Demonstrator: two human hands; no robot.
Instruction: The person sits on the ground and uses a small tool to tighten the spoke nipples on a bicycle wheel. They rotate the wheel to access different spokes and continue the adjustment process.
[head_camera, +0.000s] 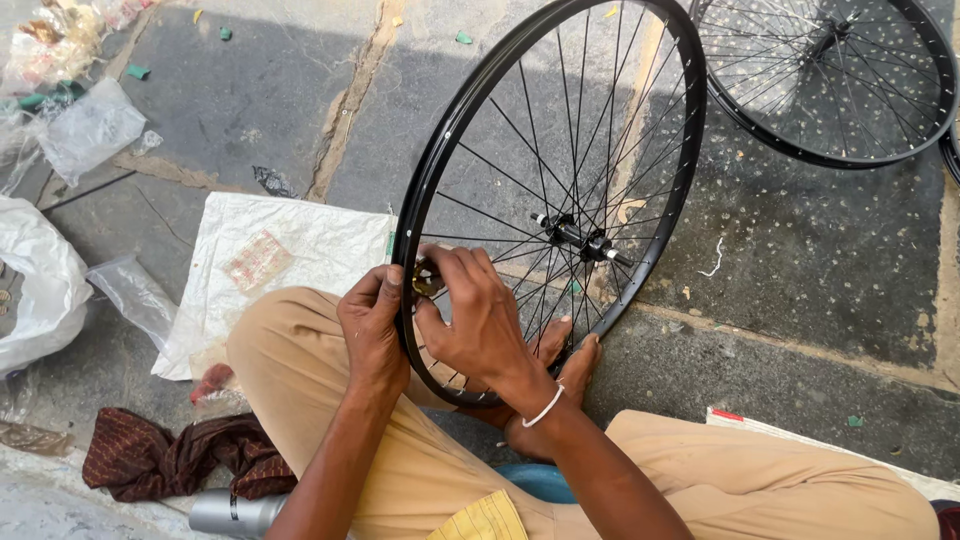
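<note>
A black bicycle wheel rim (690, 120) with thin spokes and a central hub (580, 238) stands upright on the stone floor in front of me, braced by my bare feet (575, 355). My left hand (372, 325) grips the rim's near-left edge from outside. My right hand (478, 315) reaches through the spokes at the same spot, its fingers pinching a small brass-coloured tool (428, 280) against the rim. My knees in tan trousers (290, 350) frame the wheel.
A second black wheel (830, 80) lies flat at the top right. A white woven sack (270, 260) is spread on the left, with plastic bags (85, 130) beyond it. A dark red cloth (170, 455) and a grey can (235, 515) lie by my left leg.
</note>
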